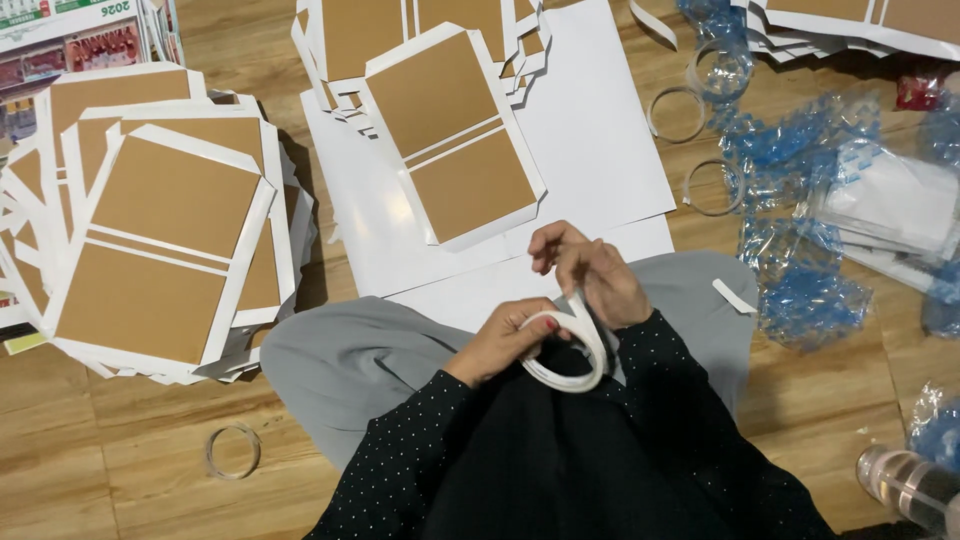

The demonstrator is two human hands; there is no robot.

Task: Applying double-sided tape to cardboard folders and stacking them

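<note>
Wooden flooring (120,470) lay strewn with stacked brown-and-white cards (165,250). At lower centre, the left hand (505,340) gripped a white tape roll (570,350) in closed fingers, while the right hand (595,275), just above it, pinched its loose end, pulling upward.

Left hand (503,340) fingers curl out of sight behind the tape roll (570,345) they grip. Far right of that grip, a clear cylinder (905,482) is cut off by the frame corner. Up left, the brown card stack (160,250) runs past the edge.
</note>
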